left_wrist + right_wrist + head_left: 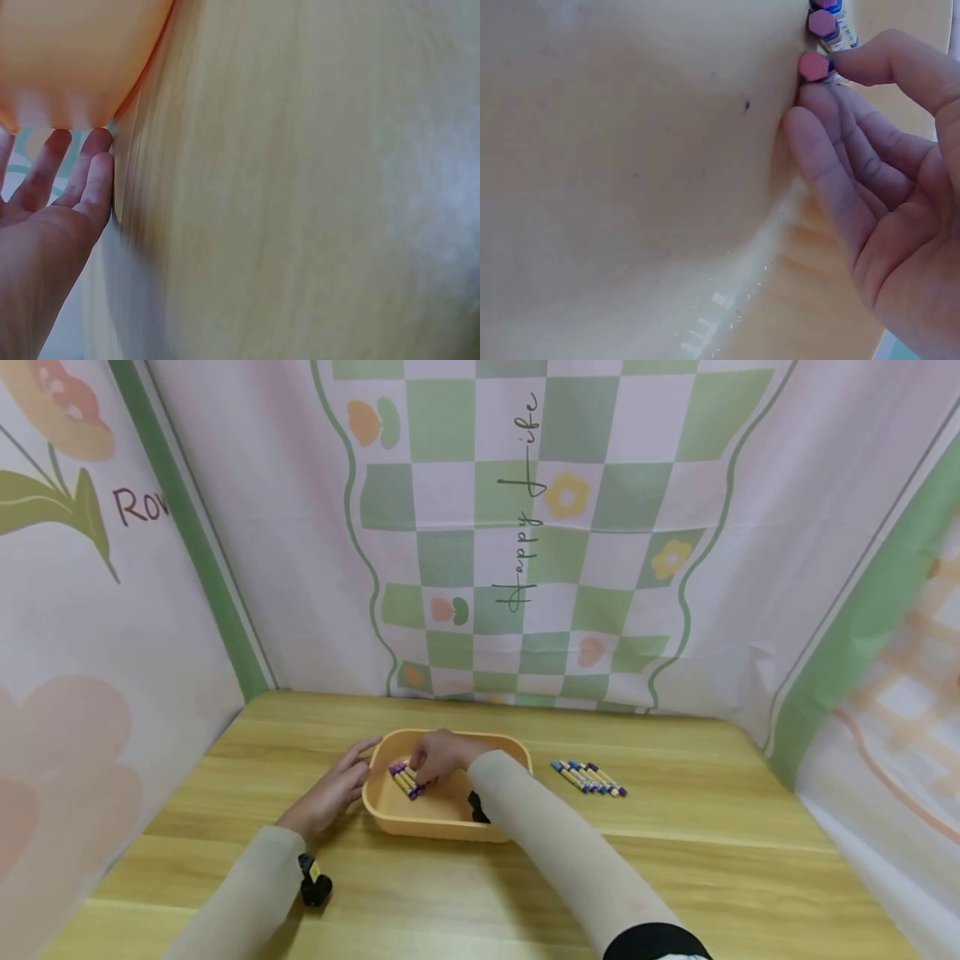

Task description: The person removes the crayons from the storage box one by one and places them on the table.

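Note:
An orange tray [442, 828] sits in the middle of the wooden table. Several crayons [405, 779] lie side by side in its left part. My right hand [424, 774] reaches into the tray and pinches the nearest crayon [814, 66], pink-ended, between thumb and fingers [810, 127] just above the tray floor [630, 150]. My left hand [358, 760] lies flat on the table with straight fingers [96, 161] touching the tray's outer left wall [75, 60]. A second row of crayons [588, 777] lies on the table to the right of the tray.
Patterned cloth [525, 527] walls in the table [712, 868] at the back and on both sides. A black wrist-camera mount [315, 887] hangs under my left sleeve, close to the table's front.

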Demonstrator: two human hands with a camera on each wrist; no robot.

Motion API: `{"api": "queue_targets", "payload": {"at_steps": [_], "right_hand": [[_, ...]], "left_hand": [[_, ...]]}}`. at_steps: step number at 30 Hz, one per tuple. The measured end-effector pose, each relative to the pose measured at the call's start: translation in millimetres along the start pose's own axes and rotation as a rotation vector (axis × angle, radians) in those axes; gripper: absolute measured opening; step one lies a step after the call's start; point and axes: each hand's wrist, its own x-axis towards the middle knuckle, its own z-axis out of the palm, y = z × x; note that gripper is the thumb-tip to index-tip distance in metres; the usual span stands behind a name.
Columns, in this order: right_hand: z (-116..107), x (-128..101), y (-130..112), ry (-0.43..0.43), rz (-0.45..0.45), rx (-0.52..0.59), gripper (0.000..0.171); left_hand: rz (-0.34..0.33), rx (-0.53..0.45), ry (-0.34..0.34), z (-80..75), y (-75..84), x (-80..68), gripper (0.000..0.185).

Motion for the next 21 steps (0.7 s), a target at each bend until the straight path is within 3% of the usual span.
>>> {"api": "queue_targets", "payload": {"at_steps": [11, 21], "right_hand": [[-3, -1, 2, -0.018, 0.016, -0.012, 0.019], [-24, -22, 6, -0.030, -0.036, -0.010, 0.023]], "left_hand": [[-0.011, 0.012, 0.004, 0.6, 2.1, -1.3, 0.064], [-0.030, 0.022, 0.024, 0.8, 1.3, -1.1, 0.064]]}}
